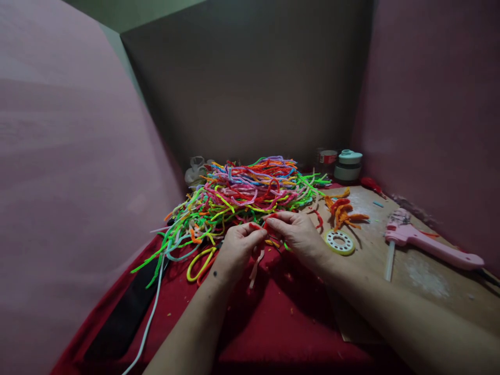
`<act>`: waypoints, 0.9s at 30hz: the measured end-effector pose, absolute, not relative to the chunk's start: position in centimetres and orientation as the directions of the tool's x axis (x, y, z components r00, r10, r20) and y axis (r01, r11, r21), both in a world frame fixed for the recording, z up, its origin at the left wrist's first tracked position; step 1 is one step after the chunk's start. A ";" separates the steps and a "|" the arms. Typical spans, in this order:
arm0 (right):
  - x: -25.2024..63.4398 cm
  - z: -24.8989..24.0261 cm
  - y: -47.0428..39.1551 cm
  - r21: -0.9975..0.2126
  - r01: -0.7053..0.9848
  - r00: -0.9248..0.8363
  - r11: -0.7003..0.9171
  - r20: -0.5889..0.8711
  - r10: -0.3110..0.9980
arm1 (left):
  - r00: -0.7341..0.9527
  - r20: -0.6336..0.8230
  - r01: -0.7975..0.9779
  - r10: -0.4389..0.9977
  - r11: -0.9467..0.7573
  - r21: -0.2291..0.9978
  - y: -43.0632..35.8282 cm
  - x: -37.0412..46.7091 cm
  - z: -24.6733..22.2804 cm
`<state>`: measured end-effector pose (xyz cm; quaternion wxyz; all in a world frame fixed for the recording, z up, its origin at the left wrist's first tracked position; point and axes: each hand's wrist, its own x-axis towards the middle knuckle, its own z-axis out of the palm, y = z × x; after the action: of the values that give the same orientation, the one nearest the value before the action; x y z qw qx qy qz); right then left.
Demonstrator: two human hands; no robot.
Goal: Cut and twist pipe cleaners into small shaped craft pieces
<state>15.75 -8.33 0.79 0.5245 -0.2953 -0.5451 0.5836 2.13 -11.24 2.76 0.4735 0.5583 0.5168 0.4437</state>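
My left hand [240,247] and my right hand [299,234] meet over the red cloth, just in front of a large heap of colourful pipe cleaners [250,192]. Both hands are closed, thumb against fingers, pinching a short red pipe cleaner [264,226] between them. Its full shape is partly hidden by my fingers. Below my left fingers a pale pinkish strip [255,268] hangs or lies; I cannot tell whether it is held. Scissors with yellow handles [201,264] lie beside my left wrist, partly under the heap.
A pink glue gun [433,242] rests on the brown board [375,297] at right. Nearer are a tape roll [339,242] and orange pipe cleaner pieces [344,211]. Behind stands a teal-lidded jar [348,165]. A black flat object [123,312] and white cable [150,323] lie at left.
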 end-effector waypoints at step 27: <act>15.7 1.2 -9.4 -0.931 0.060 -0.172 0.359 0.345 0.923 | 0.042 0.028 0.280 0.999 -0.039 0.959 -11.4 2.4 2.7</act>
<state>15.73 -9.40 1.20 0.5172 -0.3828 -0.6420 0.4169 2.45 -11.36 2.74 0.4249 0.5836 0.5478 0.4228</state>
